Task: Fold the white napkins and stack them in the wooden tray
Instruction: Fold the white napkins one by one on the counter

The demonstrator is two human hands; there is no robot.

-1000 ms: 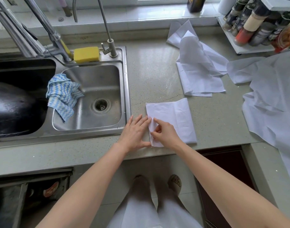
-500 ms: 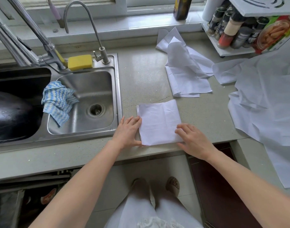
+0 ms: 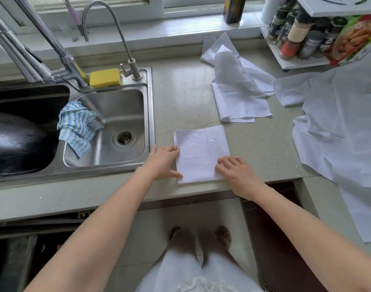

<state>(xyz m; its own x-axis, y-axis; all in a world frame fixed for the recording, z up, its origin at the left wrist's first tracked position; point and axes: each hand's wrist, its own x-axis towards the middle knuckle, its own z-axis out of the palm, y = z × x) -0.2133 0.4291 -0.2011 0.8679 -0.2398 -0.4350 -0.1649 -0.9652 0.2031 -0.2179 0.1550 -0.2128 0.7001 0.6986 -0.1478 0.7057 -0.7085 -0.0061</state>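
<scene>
A folded napkin (image 3: 202,153) is lying flat on the counter (image 3: 180,98) near its front edge, just right of the sink (image 3: 108,127), as a neat rectangle with the person working at its two near corners. The left hand (image 3: 162,162) is resting beside and against the napkin's left edge, fingers straight and together, thumb reaching toward the near-left corner – a flat, open hand holding nothing. The right hand (image 3: 236,170) is lying on the near-right corner with fingers loosely bent and pressing down; whether the fingertips are pinching a layer cannot be told from this view. The step in hand appears to be squaring and flattening the fold. To do it well, the left hand should be steadying the edge while the right is smoothing outward along the crease, keeping the layers aligned so that no corner is creeping out – thin cloth of this kind will likely be sliding on the smooth counter if pushed from one side only. Farther back, a loose pile of unfolded napkins (image 3: 239,89) is waiting, and a large white sheet (image 3: 338,127) is draping over the counter at right. A striped cloth (image 3: 77,127) is hanging over the sink divider, a sponge (image 3: 104,77) is sitting behind the basin, and a spice rack (image 3: 306,34) is standing at the far right. No wooden tray is showing in this view, so stacking is judged not yet begun.
</scene>
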